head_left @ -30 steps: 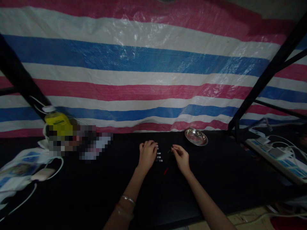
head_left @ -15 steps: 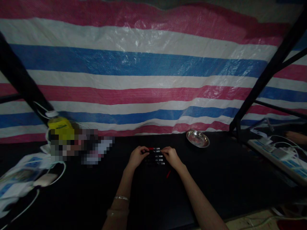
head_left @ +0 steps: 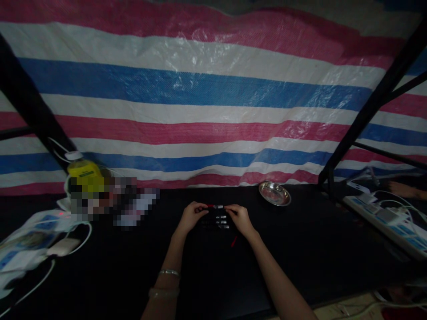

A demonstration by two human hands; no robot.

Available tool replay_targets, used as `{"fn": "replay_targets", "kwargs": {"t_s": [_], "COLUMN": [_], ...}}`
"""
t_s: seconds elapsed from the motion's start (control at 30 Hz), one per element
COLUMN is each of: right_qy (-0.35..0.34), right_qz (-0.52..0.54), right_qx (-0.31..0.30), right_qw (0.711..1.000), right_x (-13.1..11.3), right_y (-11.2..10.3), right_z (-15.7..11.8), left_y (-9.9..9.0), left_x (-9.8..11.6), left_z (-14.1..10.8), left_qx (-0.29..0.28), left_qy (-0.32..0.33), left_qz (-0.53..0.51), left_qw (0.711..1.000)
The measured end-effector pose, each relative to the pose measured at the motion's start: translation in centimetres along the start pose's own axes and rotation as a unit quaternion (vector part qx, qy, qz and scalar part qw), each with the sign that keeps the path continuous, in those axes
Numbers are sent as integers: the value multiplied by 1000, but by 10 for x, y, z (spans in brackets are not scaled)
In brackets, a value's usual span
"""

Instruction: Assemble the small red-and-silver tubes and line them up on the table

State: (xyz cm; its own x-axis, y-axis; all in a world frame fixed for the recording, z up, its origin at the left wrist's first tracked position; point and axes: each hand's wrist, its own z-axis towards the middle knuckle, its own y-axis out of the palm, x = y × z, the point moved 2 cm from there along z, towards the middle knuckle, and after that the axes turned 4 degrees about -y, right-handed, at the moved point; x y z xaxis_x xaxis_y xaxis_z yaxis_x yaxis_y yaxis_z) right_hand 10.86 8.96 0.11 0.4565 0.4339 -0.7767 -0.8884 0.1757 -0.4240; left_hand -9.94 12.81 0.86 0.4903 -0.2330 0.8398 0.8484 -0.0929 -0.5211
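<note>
Several dark pens with silvery parts lie in a stack of rows on the black table; one of these pens [head_left: 220, 222] shows between my wrists. Above them is a red pen [head_left: 215, 206] with a silvery end. My left hand [head_left: 194, 214] pinches its left end between thumb and fingers. At its right end, my right hand [head_left: 237, 215] has its thumb and fingers pressed together, and what they hold is too small to make out. A small red piece [head_left: 234, 241] lies below my right hand.
A round metal dish [head_left: 275, 194] rests at the back right. Power strips with cables [head_left: 387, 218] lie at the right, more [head_left: 36, 235] at the left. A yellow bottle [head_left: 86, 174] stands back left. Another person's hand [head_left: 402, 189] shows far right. A striped sheet hangs behind.
The red pen and the silver-ended pen just below it now appear together as one at my fingertips. The other person's hand reaches further into view. My hands have barely moved.
</note>
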Motion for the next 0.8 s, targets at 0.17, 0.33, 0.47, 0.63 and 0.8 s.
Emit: {"fn": "replay_targets", "kwargs": {"t_s": [0.17,0.33,0.47,0.63,0.8], "right_qy": [21,61,78,84,82], "right_qz": [59,139,179,202,199], "right_qx": [33,59,90,73,91], "right_qw": [997,987,977,973,972], "right_x": [2,9,13,8,6], "right_y": [1,3,3,7,4], "right_z": [0,2,3,2,4], "left_y": [0,4,5,8,9], "left_x": [6,4,7,14,15], "left_z": [0,2,1,-2,-3], "left_qx": [-3,-35,-29,-59,-41], "left_qy": [14,-21,-29,-37,-48], "left_qz": [-56,-134,-163,-185,-197], "left_qw": [998,990,986,980,978]}}
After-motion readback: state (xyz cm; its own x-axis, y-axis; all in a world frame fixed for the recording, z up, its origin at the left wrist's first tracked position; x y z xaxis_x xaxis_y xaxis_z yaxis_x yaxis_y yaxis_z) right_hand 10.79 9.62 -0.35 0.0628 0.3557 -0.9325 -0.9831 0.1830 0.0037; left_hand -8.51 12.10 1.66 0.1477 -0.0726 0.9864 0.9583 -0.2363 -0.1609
